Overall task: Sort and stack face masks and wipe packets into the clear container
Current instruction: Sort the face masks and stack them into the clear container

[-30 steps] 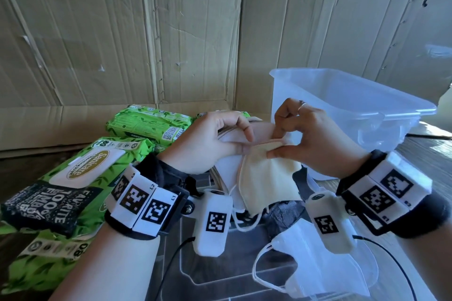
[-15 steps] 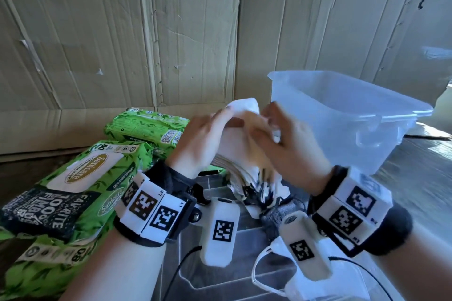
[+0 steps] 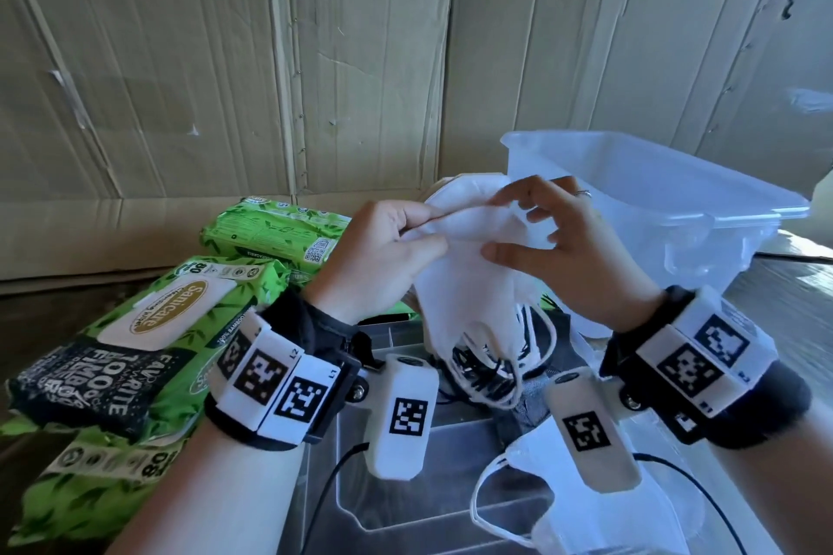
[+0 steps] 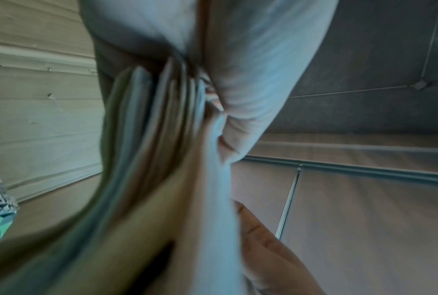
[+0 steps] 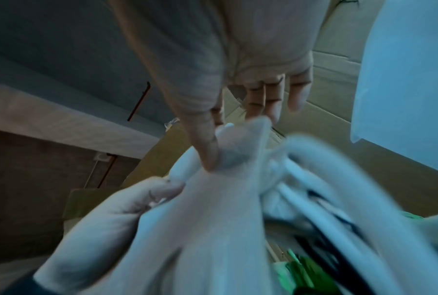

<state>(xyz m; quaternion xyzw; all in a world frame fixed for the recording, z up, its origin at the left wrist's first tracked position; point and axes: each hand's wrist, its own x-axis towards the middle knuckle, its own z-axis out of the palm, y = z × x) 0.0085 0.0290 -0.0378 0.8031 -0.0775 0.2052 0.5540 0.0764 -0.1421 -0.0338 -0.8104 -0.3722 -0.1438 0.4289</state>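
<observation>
My left hand (image 3: pixel 423 234) grips a stack of several white face masks (image 3: pixel 473 288) by its upper edge, held upright above the table with the ear loops hanging down. In the left wrist view, the layered masks (image 4: pixel 149 139) sit between thumb and fingers. My right hand (image 3: pixel 518 230) has its fingers spread. Its thumb (image 5: pixel 207 151) lies on the front mask (image 5: pixel 225 219) and its index tip touches the top edge. The clear container (image 3: pixel 676 212) stands just behind and to the right. Green wipe packets (image 3: pixel 171 329) lie at the left.
Another wipe packet (image 3: pixel 270 234) lies behind my left hand, and one more (image 3: pixel 90 487) sits at the front left. A loose white mask (image 3: pixel 586 505) rests on a clear plastic lid (image 3: pixel 405 509) below my wrists. A cardboard wall (image 3: pixel 315 59) closes the back.
The mask stack has come up off the pile and now stands upright in my left hand. My right hand has let go of its pinch and spread its fingers.
</observation>
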